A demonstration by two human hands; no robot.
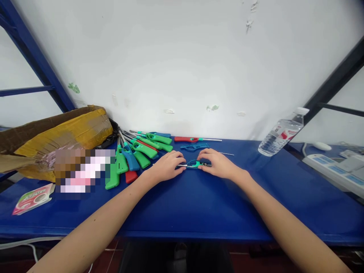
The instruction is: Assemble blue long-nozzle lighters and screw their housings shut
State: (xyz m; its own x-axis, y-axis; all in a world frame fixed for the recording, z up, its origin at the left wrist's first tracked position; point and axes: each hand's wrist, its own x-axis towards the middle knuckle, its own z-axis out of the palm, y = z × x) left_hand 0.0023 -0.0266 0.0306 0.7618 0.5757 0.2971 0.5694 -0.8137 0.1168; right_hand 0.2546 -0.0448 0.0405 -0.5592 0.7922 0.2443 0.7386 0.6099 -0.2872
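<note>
On the blue table, both hands hold a long-necked lighter [193, 164] lying sideways, its inner parts showing in a blue half shell with a green piece in the middle. The fingers of my left hand [168, 166] close around its metal tube. My right hand [217, 163] grips the handle end, thumb and fingers curled over it, hiding part of it. Just behind lies a loose blue handle shell [195, 146]. A thin metal rod [226, 154] sticks out beyond my right hand. Farther back rests a red lighter [186, 139] with its tube pointing right.
Several green, blue and red lighters [143, 149] are heaped left of my hands. Beyond them stands an open cardboard box [65, 131], with a printed card [33, 198] in front. A water bottle [280, 132] and a white power strip [335, 170] are at right. A wall closes off the back.
</note>
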